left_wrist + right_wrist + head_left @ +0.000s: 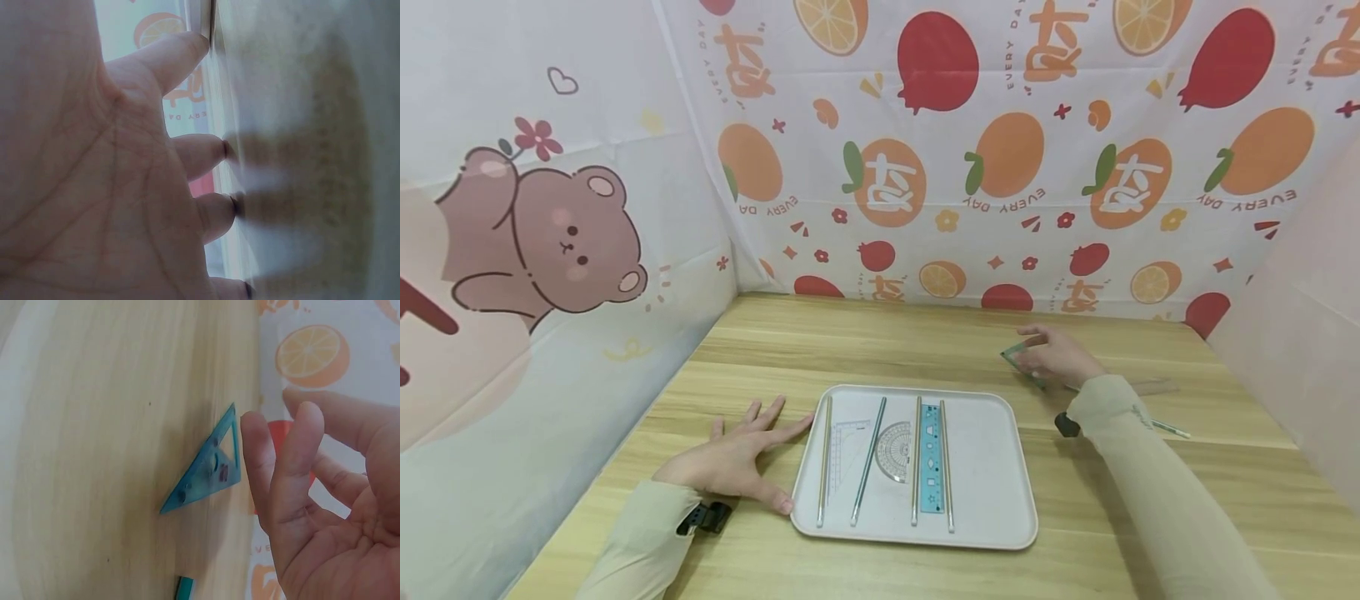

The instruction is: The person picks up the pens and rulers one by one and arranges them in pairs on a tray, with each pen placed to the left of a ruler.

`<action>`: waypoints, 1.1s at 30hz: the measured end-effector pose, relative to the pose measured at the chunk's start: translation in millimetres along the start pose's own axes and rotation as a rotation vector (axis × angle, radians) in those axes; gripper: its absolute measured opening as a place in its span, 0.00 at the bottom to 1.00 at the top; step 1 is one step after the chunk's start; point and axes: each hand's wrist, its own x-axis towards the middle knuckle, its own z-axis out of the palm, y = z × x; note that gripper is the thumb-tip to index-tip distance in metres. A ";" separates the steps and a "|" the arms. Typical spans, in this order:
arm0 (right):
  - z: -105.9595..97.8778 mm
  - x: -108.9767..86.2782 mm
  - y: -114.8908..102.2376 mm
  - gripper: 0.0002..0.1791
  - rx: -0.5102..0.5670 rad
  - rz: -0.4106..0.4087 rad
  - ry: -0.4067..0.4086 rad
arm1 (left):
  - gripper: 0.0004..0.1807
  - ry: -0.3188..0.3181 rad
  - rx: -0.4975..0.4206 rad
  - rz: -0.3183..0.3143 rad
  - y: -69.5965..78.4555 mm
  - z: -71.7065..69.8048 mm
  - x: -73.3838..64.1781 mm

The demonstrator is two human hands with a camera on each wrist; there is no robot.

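Note:
A white tray (992, 467) holds three gold pencils (823, 467), a green pencil (868, 460), a clear set square (850, 446), a clear protractor (893, 450) and a blue stencil ruler (932, 458). At the tray's left rim, my left hand (737, 458) rests with fingers spread, thumb and forefinger touching the edge. Beyond the tray's far right corner, my right hand (1058, 354) hovers by a blue-green set square (206, 469) on the table. In the right wrist view its fingers (294, 456) are loosely bent, with nothing gripped between them.
Near my right forearm lie a white-and-green pencil (1171, 429) and a pale flat strip (1153, 387), partly hidden by the arm. A green end of something (184, 589) shows in the right wrist view. Fruit-printed cloth (1000, 208) hangs behind the wooden table (865, 333).

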 end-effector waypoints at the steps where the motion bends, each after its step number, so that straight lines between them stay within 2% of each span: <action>1: -0.2 0.6 0.9 0.41 -0.002 0.005 0.006 | 0.69 -0.001 -0.002 -0.001 0.0 0.1 -0.1; 14: 3.1 9.0 3.3 0.41 -0.017 -0.001 0.027 | 0.69 0.001 -0.003 -0.013 1.6 -0.7 0.0; 22: 7.4 21.5 4.5 0.40 -0.101 -0.024 0.067 | 0.69 -0.005 -0.017 -0.007 3.6 -0.9 -1.3; 33: 10.5 27.4 6.3 0.41 -0.130 0.019 0.096 | 0.68 -0.006 -0.002 -0.016 4.3 -0.2 -0.5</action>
